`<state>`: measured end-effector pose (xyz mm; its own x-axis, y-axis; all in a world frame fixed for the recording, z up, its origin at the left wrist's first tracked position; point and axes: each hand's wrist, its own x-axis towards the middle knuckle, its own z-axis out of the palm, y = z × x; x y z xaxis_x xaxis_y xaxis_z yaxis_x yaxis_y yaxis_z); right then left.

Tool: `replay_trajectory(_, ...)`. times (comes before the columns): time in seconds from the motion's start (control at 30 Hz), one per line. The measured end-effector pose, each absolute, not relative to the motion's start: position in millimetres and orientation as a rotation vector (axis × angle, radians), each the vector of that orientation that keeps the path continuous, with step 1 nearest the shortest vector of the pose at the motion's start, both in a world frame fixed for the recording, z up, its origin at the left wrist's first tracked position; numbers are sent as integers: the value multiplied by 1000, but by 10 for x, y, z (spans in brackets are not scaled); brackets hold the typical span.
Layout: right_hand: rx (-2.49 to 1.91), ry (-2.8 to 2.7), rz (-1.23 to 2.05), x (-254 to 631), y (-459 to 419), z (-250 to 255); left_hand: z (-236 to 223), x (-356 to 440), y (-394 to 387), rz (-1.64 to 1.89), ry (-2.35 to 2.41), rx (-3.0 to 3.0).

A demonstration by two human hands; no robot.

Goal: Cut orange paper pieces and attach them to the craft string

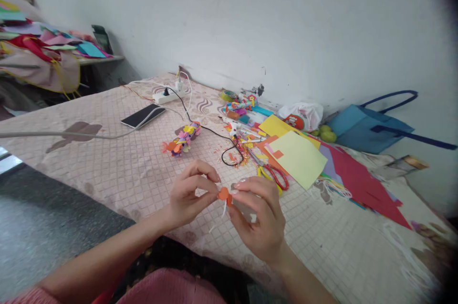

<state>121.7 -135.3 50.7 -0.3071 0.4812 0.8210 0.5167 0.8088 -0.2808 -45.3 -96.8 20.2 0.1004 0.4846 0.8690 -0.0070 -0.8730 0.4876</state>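
Between my two hands is a small orange paper flower (pixel 223 193) with rounded petals. A thin white string (pixel 224 209) hangs below it. My left hand (pixel 191 194) pinches the flower's left edge between thumb and index finger. On the other side, my right hand (pixel 261 213) has its thumb and fingers closed on the right petals. Beyond my left hand lies a bunch of colourful paper flowers (pixel 184 139) in orange, yellow, pink and purple. Past my right hand rest scissors (pixel 277 176) with red and yellow handles.
A phone (pixel 143 115) and a white power strip (pixel 168 97) sit at the back left, with cables crossing the cloth. A glue gun (pixel 234 128) lies among paper scraps. To the right are yellow paper sheets (pixel 298 158), red paper (pixel 361 177) and a blue bag (pixel 372 127).
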Motion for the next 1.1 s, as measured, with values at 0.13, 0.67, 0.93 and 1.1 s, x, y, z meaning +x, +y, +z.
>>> replay_trajectory(0.13, -718, -1934, -104, 1195, -1336, 524, 178, -454, -974, 1846, 487, 2010)
replay_trajectory(0.67, -726, -1956, -140, 1211, -1317, 502, 197, -454, -986, 1859, 502, 2047)
replay_trajectory(0.93, -718, -1963, -134, 1220, -1308, 492, 147, -445, -973, 1889, 516, 1985)
replay_trajectory(1.1, -697, -1974, -139, 1238, -1311, 498, 247, -475, -993, 1818, 506, 2144)
